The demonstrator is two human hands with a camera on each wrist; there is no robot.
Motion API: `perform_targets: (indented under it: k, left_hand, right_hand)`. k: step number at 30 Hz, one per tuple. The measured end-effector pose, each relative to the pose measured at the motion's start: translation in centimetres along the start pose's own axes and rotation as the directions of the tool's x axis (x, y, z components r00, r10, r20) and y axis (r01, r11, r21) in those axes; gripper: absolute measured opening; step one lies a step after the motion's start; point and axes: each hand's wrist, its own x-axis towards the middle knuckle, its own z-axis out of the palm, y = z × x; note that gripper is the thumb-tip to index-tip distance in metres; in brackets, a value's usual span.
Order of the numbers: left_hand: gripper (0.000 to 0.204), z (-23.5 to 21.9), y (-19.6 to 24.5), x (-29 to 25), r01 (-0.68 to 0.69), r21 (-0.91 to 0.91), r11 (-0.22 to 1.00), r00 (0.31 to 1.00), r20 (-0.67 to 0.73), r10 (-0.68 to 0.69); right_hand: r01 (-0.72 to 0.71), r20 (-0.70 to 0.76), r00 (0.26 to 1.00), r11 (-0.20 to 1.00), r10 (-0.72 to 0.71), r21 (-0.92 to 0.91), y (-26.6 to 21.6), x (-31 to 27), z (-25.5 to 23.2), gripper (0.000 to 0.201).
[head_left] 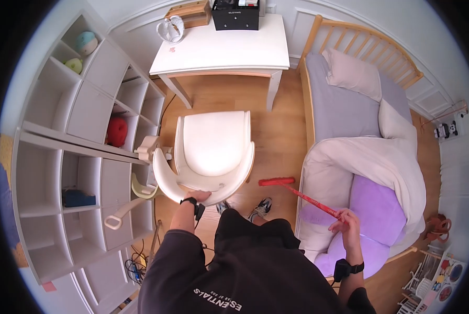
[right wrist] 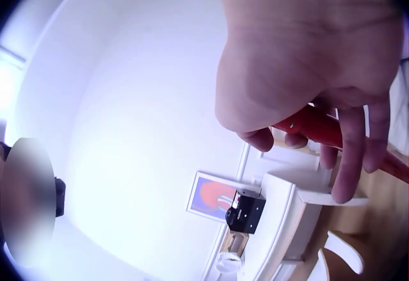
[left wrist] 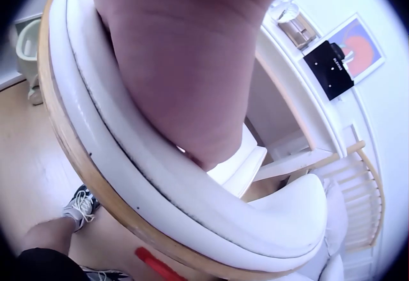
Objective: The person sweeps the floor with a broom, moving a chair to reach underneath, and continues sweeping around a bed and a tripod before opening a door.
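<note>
My left hand [head_left: 198,195] lies over the top edge of a white chair's [head_left: 213,144] curved backrest. In the left wrist view, the left hand [left wrist: 185,70] covers part of the padded white rim [left wrist: 147,159], and its fingertips are mostly hidden. To the right, my right hand [head_left: 345,226] holds the upper end of a red long-handled tool [head_left: 313,201]. The tool's flat crosswise head [head_left: 276,181] is low by the floor, between chair and bed. In the right wrist view, the red handle [right wrist: 313,124] passes under the palm, with some fingers loosely extended.
A white desk [head_left: 219,49] stands ahead with a black box [head_left: 236,20] on it. White shelves [head_left: 41,172] line the left side. At right is a bed [head_left: 339,115] with a purple plush [head_left: 376,209]. Cables [head_left: 136,267] lie on the floor at lower left.
</note>
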Motion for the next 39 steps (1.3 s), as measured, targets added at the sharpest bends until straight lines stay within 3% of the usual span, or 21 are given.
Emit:
perform_targets:
  k: [1,2,3,5,8,13,18,19,21,22,24,26,27,28,29,31,33,35,37,39]
  left_hand:
    - [0.058,2.2,-0.9,-0.7,-0.005,-0.02,1.0,1.0,-0.001,0.005]
    - [0.056,1.4,1.2,-5.6,0.034,-0.022,0.999,0.997,0.068,-0.032]
    - [0.055,4.7,-0.9,-4.4,0.03,-0.018,0.999,0.998,0.063,-0.028]
    - [0.056,7.2,-1.1,-7.9,0.097,-0.025,0.995,0.99,0.108,-0.094]
    - [0.057,14.3,-5.0,-7.8,0.055,-0.005,0.999,0.993,0.105,-0.054]
    - [0.051,19.3,-6.2,-15.2,0.071,0.095,0.993,0.997,0.026,-0.074]
    - [0.043,25.6,-8.5,-17.5,0.108,0.059,0.992,0.989,-0.109,-0.101]
    - [0.041,26.2,-8.2,-19.0,0.063,-0.03,0.998,0.954,-0.29,-0.069]
    - [0.036,27.5,-7.8,-21.1,-0.086,-0.159,0.984,0.803,-0.596,-0.026]
    - [0.036,28.3,-7.7,-21.5,-0.084,-0.143,0.986,0.801,-0.598,-0.019]
    - [0.037,29.7,-7.3,-22.1,-0.266,-0.172,0.949,0.681,-0.73,0.059]
    - [0.034,30.1,-6.6,-22.2,-0.311,-0.193,0.93,0.67,-0.739,0.071]
    - [0.034,29.7,-5.7,-22.2,-0.444,-0.444,0.778,0.714,-0.7,0.008]
    - [0.034,29.1,-4.9,-22.3,-0.525,-0.653,0.546,0.765,-0.643,-0.034]
    - [0.034,28.2,-4.3,-22.3,-0.528,-0.647,0.55,0.763,-0.646,-0.027]
    - [0.038,26.0,-1.8,-22.4,-0.548,-0.806,0.225,0.83,-0.557,0.028]
    - [0.04,21.8,2.3,-25.0,-0.473,-0.847,-0.244,0.856,-0.507,0.099]
    - [0.04,17.5,6.7,-27.2,-0.225,-0.684,-0.694,0.887,-0.439,0.146]
    - [0.036,14.4,10.3,-27.5,-0.085,-0.522,-0.849,0.848,-0.485,0.213]
    - [0.035,11.8,15.1,-28.1,-0.079,-0.533,-0.843,0.8,-0.538,0.266]
  right_hand:
    - [-0.004,0.034,0.999,0.999,0.002,0.048,0.2,-0.1,0.2,0.022]
    - [-0.011,0.066,0.998,0.995,0.005,0.097,0.5,-0.2,0.3,0.023]
    - [-0.007,0.076,0.997,0.995,0.0,0.097,0.7,-0.2,0.5,0.023]
    - [0.007,0.123,0.992,0.992,-0.022,0.123,1.3,-0.2,1.1,0.025]
    - [0.078,0.127,0.987,0.985,-0.098,0.154,2.6,-0.5,2.1,0.027]
    - [0.173,0.108,0.978,0.982,-0.18,0.07,5.4,-1.8,3.4,0.029]
    - [0.237,0.09,0.966,0.969,-0.242,0.066,7.4,-4.2,3.3,0.03]
    - [0.24,0.06,0.968,0.967,-0.245,0.082,7.8,-4.6,3.1,0.031]
    - [0.253,0.021,0.966,0.96,-0.257,0.121,8.8,-4.8,3.0,0.031]
    - [0.272,0.006,0.962,0.957,-0.274,0.104,9.1,-4.9,2.9,0.032]
    - [0.285,-0.023,0.959,0.955,-0.284,0.087,9.7,-5.3,2.5,0.032]
    - [0.316,0.03,0.948,0.947,-0.318,0.061,9.6,-5.1,2.9,0.033]
    - [0.32,0.024,0.947,0.945,-0.322,0.067,9.5,-5.0,3.0,0.033]
    - [0.329,0.05,0.943,0.944,-0.33,0.026,9.5,-4.8,3.1,0.034]
    - [0.338,0.075,0.939,0.941,-0.336,-0.016,9.5,-4.5,3.2,0.034]
    - [0.322,0.062,0.944,0.946,-0.323,0.025,9.9,-3.2,2.9,0.036]
    - [0.335,0.095,0.936,0.94,-0.34,0.059,8.9,-3.5,3.5,0.037]
    - [0.307,0.121,0.941,0.948,-0.315,0.082,8.3,-3.9,3.7,0.041]
    - [0.3,0.181,0.934,0.951,-0.308,0.068,8.5,-3.6,3.0,0.046]
    - [0.3,0.252,0.918,0.952,-0.306,0.06,8.3,-3.1,2.0,0.052]
